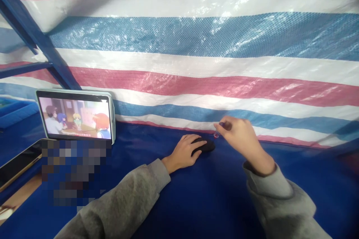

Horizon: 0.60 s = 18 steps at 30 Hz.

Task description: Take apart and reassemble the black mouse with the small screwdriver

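Observation:
My left hand (pixel 185 152) lies on the blue table cover (pixel 213 194) with its fingers closed round a small dark oval object (pixel 205 145), holding it against the surface. Just right of it my right hand (pixel 241 134) hovers a little above the table. Its thumb and fingers pinch a tiny item (pixel 220 126) with a bluish-purple top, close to the dark object's right end. What that tiny item is I cannot make out. Both arms wear grey sleeves.
A tablet (pixel 76 116) stands propped at the left, playing a cartoon. A dark phone screen (pixel 19 162) lies at the far left edge. A striped red, white and blue tarpaulin (pixel 196 44) forms the wall behind. A blue metal frame (pixel 33 33) rises at upper left.

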### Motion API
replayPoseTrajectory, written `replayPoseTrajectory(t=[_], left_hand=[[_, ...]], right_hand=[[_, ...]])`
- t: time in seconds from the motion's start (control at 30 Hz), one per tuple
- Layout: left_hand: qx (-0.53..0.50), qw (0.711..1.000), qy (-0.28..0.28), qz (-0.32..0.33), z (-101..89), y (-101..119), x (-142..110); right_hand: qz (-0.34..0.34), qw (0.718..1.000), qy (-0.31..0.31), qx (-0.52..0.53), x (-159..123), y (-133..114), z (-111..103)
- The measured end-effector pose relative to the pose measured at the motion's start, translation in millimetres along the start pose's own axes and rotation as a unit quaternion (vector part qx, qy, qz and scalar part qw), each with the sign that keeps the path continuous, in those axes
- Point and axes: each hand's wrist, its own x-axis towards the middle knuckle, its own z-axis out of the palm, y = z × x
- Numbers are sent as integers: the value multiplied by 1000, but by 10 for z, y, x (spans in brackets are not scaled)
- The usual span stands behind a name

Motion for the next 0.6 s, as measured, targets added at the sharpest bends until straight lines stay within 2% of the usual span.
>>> replayPoseTrajectory(t=[0.2, 0.37, 0.6], left_hand=[[-25, 1000, -3, 18, 4, -15, 2], [-27, 999, -10, 27, 2, -21, 12], [-20, 999, -18, 34, 24, -21, 7]], right_hand=[[-26, 998, -19, -54, -1, 54, -5], [-37, 993, -59, -100, 17, 108, -9], [-11, 982, -124, -142, 18, 81, -3]])
